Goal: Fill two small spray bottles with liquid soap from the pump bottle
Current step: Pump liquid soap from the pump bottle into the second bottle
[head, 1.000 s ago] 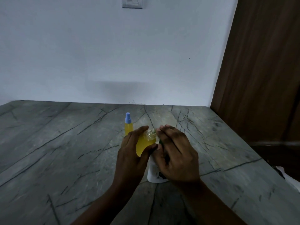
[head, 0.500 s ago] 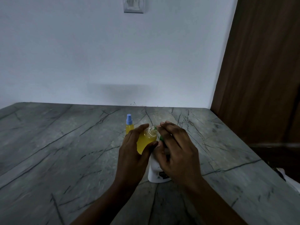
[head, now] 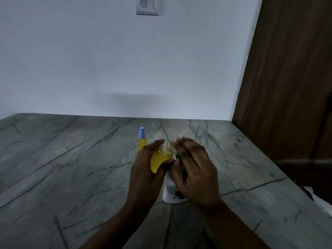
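In the head view, an uncapped spray bottle (head: pixel 161 159), largely filled with yellow liquid, is gripped by the left hand (head: pixel 145 171), with thumb and fingers curled round its body. The bottle is tilted, so that its clear threaded neck is brought right against the green spout (head: pixel 177 155) of the white pump bottle (head: pixel 169 192), which is stood upright on the grey veined countertop (head: pixel 71 168). The top of the pump bottle is covered by the right hand (head: pixel 195 169), whose fingers are laid out nearly straight over it. A capped spray bottle (head: pixel 142 140), yellow with a blue top, is seen upright on the countertop just behind the left hand. A white wall (head: pixel 107 60) with a switch plate (head: pixel 147 6) is seen behind, and a wooden door (head: pixel 287 87) at the right.
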Demonstrator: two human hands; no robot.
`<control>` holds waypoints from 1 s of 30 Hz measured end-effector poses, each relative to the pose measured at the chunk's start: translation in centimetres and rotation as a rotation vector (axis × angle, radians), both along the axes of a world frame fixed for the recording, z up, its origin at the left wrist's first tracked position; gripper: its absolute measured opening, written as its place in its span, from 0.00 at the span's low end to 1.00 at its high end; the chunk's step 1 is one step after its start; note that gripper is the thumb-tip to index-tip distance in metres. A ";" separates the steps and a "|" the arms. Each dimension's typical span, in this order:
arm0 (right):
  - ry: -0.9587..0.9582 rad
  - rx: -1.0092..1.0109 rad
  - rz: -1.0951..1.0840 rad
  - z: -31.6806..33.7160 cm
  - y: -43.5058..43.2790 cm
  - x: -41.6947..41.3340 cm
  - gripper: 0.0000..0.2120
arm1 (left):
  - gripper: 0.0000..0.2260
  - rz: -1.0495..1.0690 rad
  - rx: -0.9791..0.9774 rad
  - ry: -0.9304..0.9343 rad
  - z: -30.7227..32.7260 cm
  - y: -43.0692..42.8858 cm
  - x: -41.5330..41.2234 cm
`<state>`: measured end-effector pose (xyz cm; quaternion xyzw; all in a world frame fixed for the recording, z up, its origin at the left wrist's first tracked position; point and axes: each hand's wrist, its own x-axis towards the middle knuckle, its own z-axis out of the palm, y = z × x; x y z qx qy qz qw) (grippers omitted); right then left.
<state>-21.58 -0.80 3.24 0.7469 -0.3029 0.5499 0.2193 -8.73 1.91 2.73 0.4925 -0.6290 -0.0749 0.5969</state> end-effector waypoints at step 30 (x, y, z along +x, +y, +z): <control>0.001 0.021 -0.036 0.7 0.4 0.1 0.18 | 0.19 0.009 -0.017 0.015 0.2 0.2 0.0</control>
